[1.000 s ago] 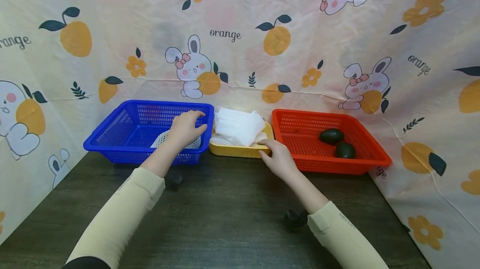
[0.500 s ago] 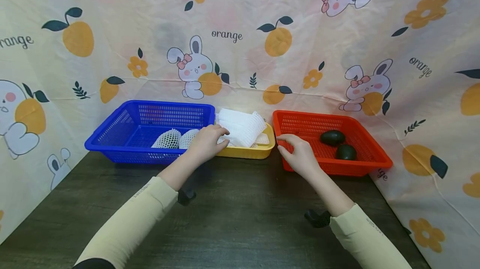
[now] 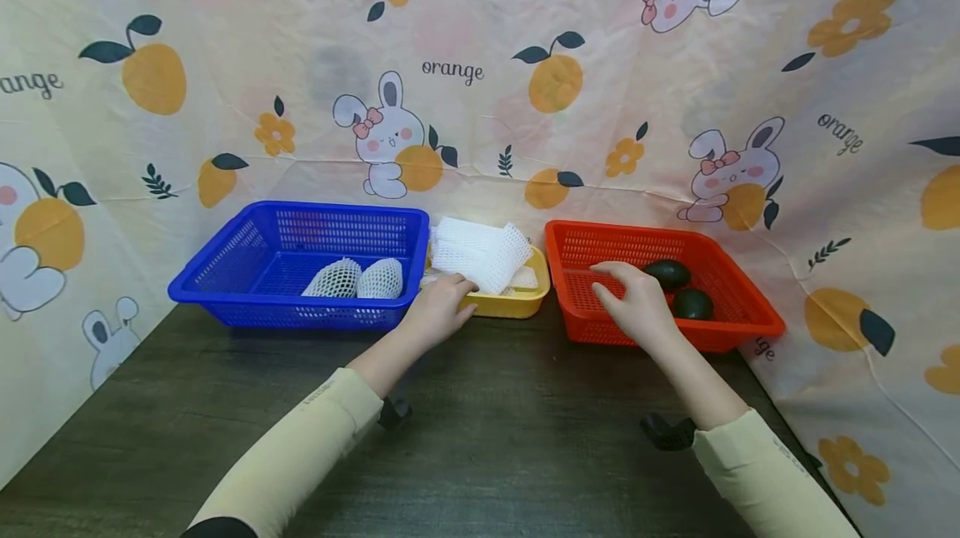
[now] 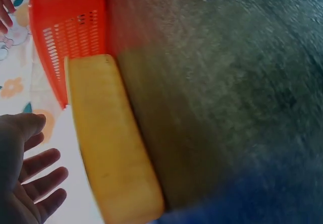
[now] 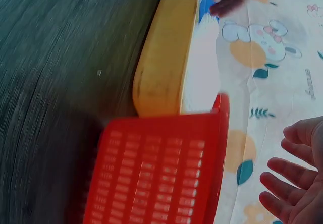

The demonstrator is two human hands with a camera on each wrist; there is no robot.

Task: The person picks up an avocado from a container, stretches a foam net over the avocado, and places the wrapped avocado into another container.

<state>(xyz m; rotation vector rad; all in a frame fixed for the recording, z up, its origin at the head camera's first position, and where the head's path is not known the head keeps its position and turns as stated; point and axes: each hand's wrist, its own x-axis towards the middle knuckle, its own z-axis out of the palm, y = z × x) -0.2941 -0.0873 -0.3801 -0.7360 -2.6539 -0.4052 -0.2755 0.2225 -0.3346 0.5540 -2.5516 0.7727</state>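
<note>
My left hand [image 3: 438, 311] is over the front left part of the yellow tray [image 3: 510, 306], its fingers loosely bent and holding nothing. White foam netting [image 3: 480, 253] is piled in that tray. To the right, my right hand [image 3: 637, 302] hovers above the left half of the red basket [image 3: 585, 330], thumb and fingers apart. Two dark green avocados, one at the back [image 3: 667, 273] and one nearer the front [image 3: 692, 304], lie in the basket beside that hand. In the right wrist view the fingers [image 5: 285, 176] spread with nothing between them.
A blue basket [image 3: 225, 298] stands on the left, with two netted fruits, one [image 3: 335, 279] beside the other [image 3: 381, 279], in its front right corner. The dark wooden table [image 3: 510, 438] reaches toward me. A printed cloth [image 3: 480, 130] hangs behind the containers.
My left hand has moved right, out of the blue basket to the yellow tray, uncovering the netted fruits. My right hand has moved right from the yellow tray to over the red basket.
</note>
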